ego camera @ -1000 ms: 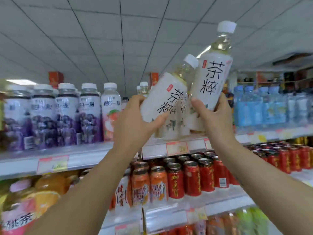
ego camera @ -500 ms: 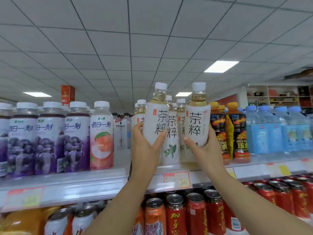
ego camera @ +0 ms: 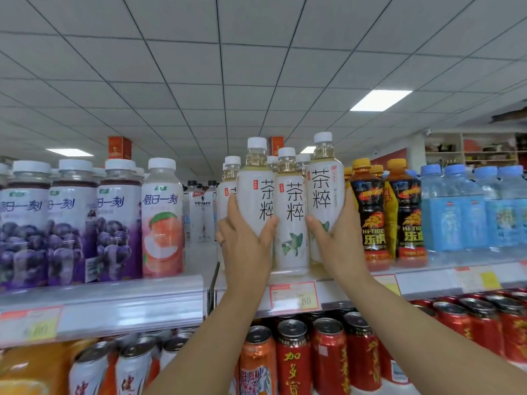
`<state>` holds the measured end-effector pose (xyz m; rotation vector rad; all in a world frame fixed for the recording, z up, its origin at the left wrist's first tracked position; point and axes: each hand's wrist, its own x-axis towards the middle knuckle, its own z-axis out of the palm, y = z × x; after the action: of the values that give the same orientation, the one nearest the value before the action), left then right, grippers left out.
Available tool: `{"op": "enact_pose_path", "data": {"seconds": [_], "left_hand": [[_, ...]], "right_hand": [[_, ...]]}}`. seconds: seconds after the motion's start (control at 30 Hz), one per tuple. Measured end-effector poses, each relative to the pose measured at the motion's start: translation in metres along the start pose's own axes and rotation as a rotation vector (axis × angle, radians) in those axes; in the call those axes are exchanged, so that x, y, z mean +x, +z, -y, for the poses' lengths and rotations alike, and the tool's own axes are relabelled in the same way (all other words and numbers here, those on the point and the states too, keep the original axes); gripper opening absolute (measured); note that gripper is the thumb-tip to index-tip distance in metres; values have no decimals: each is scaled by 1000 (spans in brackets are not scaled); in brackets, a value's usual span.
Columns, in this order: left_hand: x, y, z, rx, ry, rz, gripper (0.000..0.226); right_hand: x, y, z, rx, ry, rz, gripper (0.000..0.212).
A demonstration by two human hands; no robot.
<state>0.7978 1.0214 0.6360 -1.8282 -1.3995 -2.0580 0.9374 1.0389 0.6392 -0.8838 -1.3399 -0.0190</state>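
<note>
Left hand (ego camera: pixel 245 243) is wrapped around the left tea bottle (ego camera: pixel 256 181), and right hand (ego camera: pixel 339 240) around the right tea bottle (ego camera: pixel 323 178). Both bottles are at the top shelf (ego camera: pixel 427 283) front edge, flanking the middle tea bottle (ego camera: pixel 291 212). Right side is tight: energy drink bottles (ego camera: pixel 370 212) sit just beside the fingers. On the left there's an open gap before the peach drink bottle (ego camera: pixel 162 218). Open headroom above the caps. Both held bottles are upright, long axis vertical, caps up, labels facing the camera. Bases are hidden behind the hands.

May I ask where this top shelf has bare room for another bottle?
One bare patch: the shelf front between the peach bottle and the left hand. Crowded elsewhere: grape bottles left of it, energy drinks and blue bottles beyond the right hand.
</note>
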Motion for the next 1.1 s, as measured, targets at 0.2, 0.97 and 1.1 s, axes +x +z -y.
{"op": "enact_pose_path", "data": {"seconds": [0.2, 0.97, 1.1], "left_hand": [[-3, 0, 7, 366, 124, -18, 79], [-29, -20, 26, 616, 402, 128, 55], [-32, -21, 30, 632, 392, 179, 56]], "right_hand": [[-5, 1, 0, -245, -198, -34, 77], [-27, -11, -6, -434, -256, 177, 58], [-40, -19, -10, -512, -268, 211, 47]]}}
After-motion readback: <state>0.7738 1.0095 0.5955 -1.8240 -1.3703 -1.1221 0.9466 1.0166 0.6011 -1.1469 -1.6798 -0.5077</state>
